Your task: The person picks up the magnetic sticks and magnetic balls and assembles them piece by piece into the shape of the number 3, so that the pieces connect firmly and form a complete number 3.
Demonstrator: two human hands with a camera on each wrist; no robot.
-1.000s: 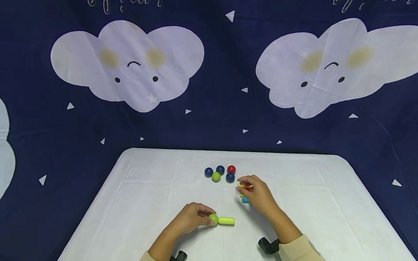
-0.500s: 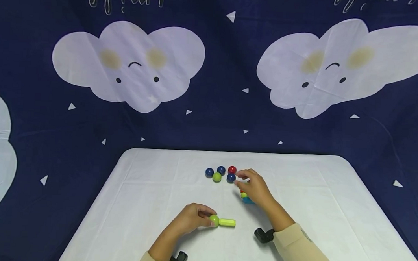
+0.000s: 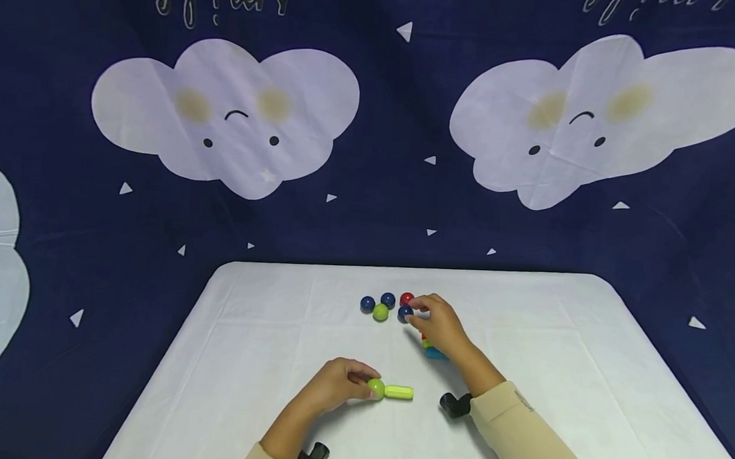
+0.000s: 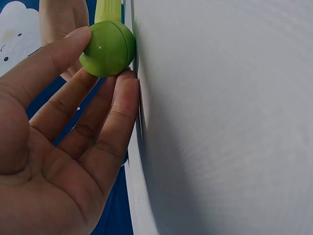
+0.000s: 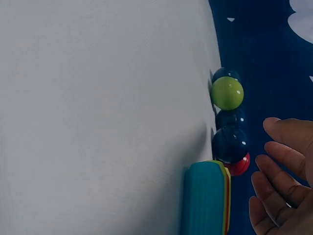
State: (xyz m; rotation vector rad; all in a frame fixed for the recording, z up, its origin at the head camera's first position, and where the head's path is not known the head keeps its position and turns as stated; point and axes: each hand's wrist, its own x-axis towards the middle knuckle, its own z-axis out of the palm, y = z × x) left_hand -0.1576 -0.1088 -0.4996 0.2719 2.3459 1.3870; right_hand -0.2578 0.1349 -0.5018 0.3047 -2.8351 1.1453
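Observation:
My left hand [image 3: 337, 385] pinches a green ball [image 4: 105, 54] between thumb and fingers, low over the white tabletop. From the ball's far side a yellow-green rod [image 3: 399, 393] points right. Farther back, my right hand [image 3: 443, 327] reaches over the table with thumb and fingers spread around a dark blue ball [image 3: 404, 314]. In the right wrist view its fingers [image 5: 281, 161] have nothing between them and show a gap to that ball. Under this hand lies a small stack of coloured rods [image 5: 203, 198], blue in front, with yellow and red edges behind, partly hidden in the head view.
A red ball [image 3: 407, 298], two more dark blue balls and another green ball [image 3: 380, 313] sit grouped near the table's back. Both wrists carry black camera mounts. Behind the white table [image 3: 243, 334] hangs a navy cloth with clouds [image 3: 224, 111].
My right hand has left the stack of rods and moved back and left to the dark blue ball at the group's right. The left hand stays in place with the green ball.

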